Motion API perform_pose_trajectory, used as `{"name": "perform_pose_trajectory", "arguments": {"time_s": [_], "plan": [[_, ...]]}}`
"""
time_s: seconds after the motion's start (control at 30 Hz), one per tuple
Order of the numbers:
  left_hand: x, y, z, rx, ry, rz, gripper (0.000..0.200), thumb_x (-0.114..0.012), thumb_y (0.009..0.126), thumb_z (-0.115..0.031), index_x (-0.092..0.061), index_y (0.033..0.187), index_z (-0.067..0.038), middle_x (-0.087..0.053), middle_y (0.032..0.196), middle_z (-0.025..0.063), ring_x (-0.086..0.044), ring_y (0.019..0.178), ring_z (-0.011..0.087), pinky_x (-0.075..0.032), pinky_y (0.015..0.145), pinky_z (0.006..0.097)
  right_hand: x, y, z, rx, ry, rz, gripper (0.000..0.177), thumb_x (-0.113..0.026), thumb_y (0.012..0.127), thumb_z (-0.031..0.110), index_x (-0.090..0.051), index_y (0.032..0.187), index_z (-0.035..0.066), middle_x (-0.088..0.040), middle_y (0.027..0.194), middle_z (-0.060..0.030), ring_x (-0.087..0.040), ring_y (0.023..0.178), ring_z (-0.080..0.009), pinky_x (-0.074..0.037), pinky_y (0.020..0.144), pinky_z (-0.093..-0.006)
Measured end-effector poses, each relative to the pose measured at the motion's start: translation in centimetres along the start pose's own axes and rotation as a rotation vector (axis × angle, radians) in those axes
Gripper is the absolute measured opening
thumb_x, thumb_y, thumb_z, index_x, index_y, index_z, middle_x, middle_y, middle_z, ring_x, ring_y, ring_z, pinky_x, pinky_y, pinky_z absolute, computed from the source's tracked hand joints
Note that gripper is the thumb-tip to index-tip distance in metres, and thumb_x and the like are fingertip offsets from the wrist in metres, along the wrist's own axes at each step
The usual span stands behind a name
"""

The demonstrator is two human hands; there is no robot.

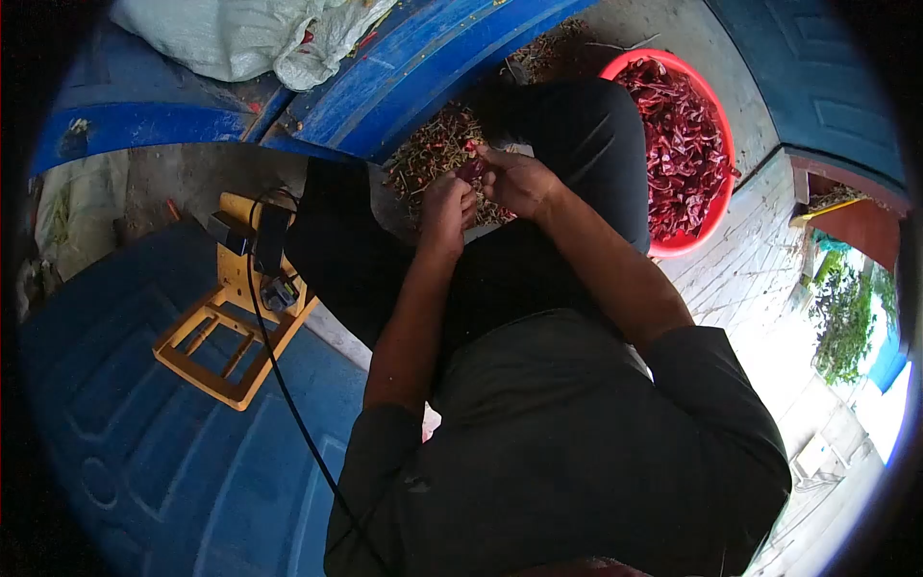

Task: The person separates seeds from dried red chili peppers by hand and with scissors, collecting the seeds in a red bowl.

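A dark red dried chili pepper (472, 170) is between my two hands, over my lap. My left hand (446, 208) is closed in a loose fist around its lower end. From the other side, the fingers of my right hand (521, 183) pinch it; part of the pepper is hidden by them. Beneath and beyond the hands lies a heap of chili stems (433, 154) with some small red bits in it. To the right of my knee stands a red basin (723, 197) filled with dried red chili peppers (673, 144).
A blue bench or table (423, 72) crosses the top, with a white woven sack (231, 38) on it. At left, a small yellow wooden chair (236, 385) carries dark devices, and a black cable (288, 394) runs toward me. Blue door panels (173, 413) lie behind.
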State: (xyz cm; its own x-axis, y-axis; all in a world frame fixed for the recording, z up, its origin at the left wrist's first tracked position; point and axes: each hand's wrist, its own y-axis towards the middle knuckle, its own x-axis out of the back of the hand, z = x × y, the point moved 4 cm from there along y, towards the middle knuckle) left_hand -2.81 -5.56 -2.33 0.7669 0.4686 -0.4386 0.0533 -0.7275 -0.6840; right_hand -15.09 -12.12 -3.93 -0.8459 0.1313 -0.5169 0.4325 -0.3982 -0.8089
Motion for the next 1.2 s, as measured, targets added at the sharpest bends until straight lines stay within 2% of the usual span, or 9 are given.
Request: {"name": "perform_pose_trajectory", "arguments": {"time_s": [0.13, 0.2, 0.3, 0.43, 0.63, 0.83, 0.9, 1.13, 1.2], "plan": [[0.6, -0.9, -0.7, 0.007, -0.019, -0.001, 0.019, -0.047, 0.084, -0.010, -0.060, 0.097, -0.005, -0.039, 0.059, -0.0052, -0.032, 0.044, 0.0057, -0.023, 0.040, 0.0228, -0.1, -0.8, 1.0, 0.003, 0.002, 0.028, 0.016, -0.061, 0.099, 0.023, -0.065, 0.093, 0.009, -0.058, 0.074, 0.0012, -0.052, 0.062, -0.0087, -0.046, 0.058, -0.0262], [1.1, -1.0, -0.9, 0.001, -0.011, -0.015, 0.020, -0.046, 0.084, -0.009, -0.060, 0.096, -0.004, -0.039, 0.058, -0.0051, -0.031, 0.044, 0.0057, -0.023, 0.040, 0.0228, 0.3, -0.1, 1.5, 0.175, -0.539, 0.047, 0.018, -0.062, 0.098, 0.025, -0.065, 0.094, 0.007, -0.061, 0.075, 0.0003, -0.055, 0.060, -0.0081, -0.047, 0.058, -0.0247], [1.4, -1.5, -0.7, 0.019, 0.026, 0.050, 0.017, -0.046, 0.087, -0.010, -0.060, 0.093, -0.004, -0.040, 0.060, -0.0044, -0.031, 0.044, 0.0057, -0.024, 0.040, 0.0232, -1.1, -1.2, 1.9, 0.376, -0.844, -0.048, 0.020, -0.064, 0.097, 0.026, -0.064, 0.094, 0.006, -0.065, 0.078, -0.0011, -0.059, 0.063, -0.0076, -0.048, 0.059, -0.0227], [1.5, -1.6, -1.0, -0.005, -0.046, -0.031, 0.018, -0.046, 0.091, -0.013, -0.061, 0.089, -0.004, -0.045, 0.062, -0.0031, -0.034, 0.046, 0.0058, -0.025, 0.042, 0.0238, -2.4, -2.4, 2.6, 0.419, -0.838, 0.092, 0.020, -0.065, 0.097, 0.025, -0.065, 0.095, 0.005, -0.067, 0.082, -0.0022, -0.062, 0.067, -0.0080, -0.049, 0.060, -0.0225], [2.2, -1.0, -0.7, -0.034, -0.017, -0.126, 0.019, -0.047, 0.091, -0.014, -0.062, 0.090, -0.004, -0.050, 0.065, -0.0013, -0.040, 0.048, 0.0070, -0.029, 0.043, 0.0239, -2.8, -3.8, 2.1, 0.261, -0.925, 0.206, 0.020, -0.068, 0.094, 0.021, -0.066, 0.102, 0.002, -0.070, 0.090, -0.0052, -0.066, 0.076, -0.0102, -0.052, 0.064, -0.0238], [2.9, -0.5, -0.5, -0.047, -0.009, -0.131, 0.018, -0.049, 0.089, -0.015, -0.064, 0.092, -0.004, -0.054, 0.067, 0.0000, -0.045, 0.050, 0.0086, -0.032, 0.042, 0.0252, -3.8, -4.5, 0.8, 0.209, -0.965, 0.332, 0.022, -0.071, 0.090, 0.009, -0.066, 0.108, -0.002, -0.070, 0.098, -0.0077, -0.067, 0.087, -0.0137, -0.055, 0.076, -0.0264], [2.5, -0.6, -0.8, -0.067, 0.003, -0.133, 0.018, -0.050, 0.090, -0.015, -0.064, 0.092, -0.004, -0.054, 0.067, 0.0000, -0.045, 0.050, 0.0086, -0.032, 0.042, 0.0254, -4.3, -4.6, 0.0, 0.330, -0.850, 0.458, 0.024, -0.072, 0.088, 0.006, -0.067, 0.110, -0.001, -0.071, 0.102, -0.0107, -0.069, 0.097, -0.0194, -0.056, 0.084, -0.0318], [3.0, 0.0, -0.2, -0.044, -0.036, -0.147, 0.021, -0.050, 0.093, -0.021, -0.065, 0.092, -0.007, -0.055, 0.071, 0.0003, -0.046, 0.051, 0.0076, -0.031, 0.041, 0.0240, -5.2, -4.5, -1.3, 0.513, -0.915, 0.350, 0.022, -0.074, 0.086, 0.005, -0.070, 0.107, 0.002, -0.072, 0.104, -0.0110, -0.070, 0.096, -0.0204, -0.057, 0.083, -0.0337], [2.9, 0.1, -0.2, -0.026, -0.054, -0.144, 0.023, -0.049, 0.094, -0.022, -0.065, 0.092, -0.007, -0.055, 0.071, 0.0003, -0.046, 0.051, 0.0073, -0.030, 0.041, 0.0238, -6.2, -5.3, -0.8, 0.845, -1.347, 0.224, 0.025, -0.075, 0.082, 0.010, -0.070, 0.107, 0.006, -0.071, 0.105, -0.0122, -0.071, 0.093, -0.0254, -0.056, 0.081, -0.0352]]}}
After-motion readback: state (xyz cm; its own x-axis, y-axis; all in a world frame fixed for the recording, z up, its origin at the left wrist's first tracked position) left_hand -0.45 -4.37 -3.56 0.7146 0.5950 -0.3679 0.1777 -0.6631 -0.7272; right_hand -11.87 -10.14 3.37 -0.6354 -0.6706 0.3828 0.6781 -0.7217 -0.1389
